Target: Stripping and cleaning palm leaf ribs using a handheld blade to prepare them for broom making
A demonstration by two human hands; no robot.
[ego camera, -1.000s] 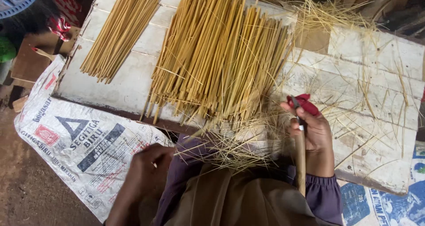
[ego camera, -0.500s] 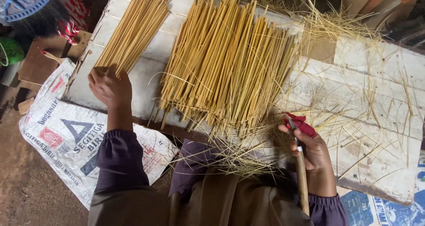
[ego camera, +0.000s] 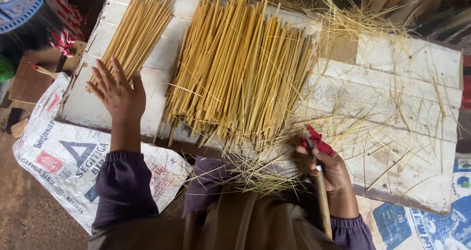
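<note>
The left hand (ego camera: 117, 90) is being held flat and spread, fingers fanned apart, over the near end of the small bundle of split sticks (ego camera: 136, 30). The fingertips are being laid against the lowest sticks of that bundle; nothing is being gripped.

The small bundle is lying at the left of the white board (ego camera: 407, 88), its sticks running roughly parallel and slanting up to the right. The sticks are being seen as thin, straight, pale yellow strips of even length, cleanly cut at the near ends.

Just to its right, apart from it by a strip of bare board, the large pile of sticks (ego camera: 240, 68) is lying; it is thicker, looser, and its near ends are fanning out over the board's front edge. Fine straw-like shavings (ego camera: 255, 171) are scattered under those ends and across the right half of the board.

The right hand (ego camera: 326, 169) is being kept closed around a wooden-handled knife (ego camera: 321, 196), the handle pointing down toward the lap, with a red cloth wrap (ego camera: 318, 139) at its top. This hand is resting at the board's front edge, well apart from the left hand.

A printed white sack (ego camera: 64, 157) is lying on the ground at the lower left.
</note>
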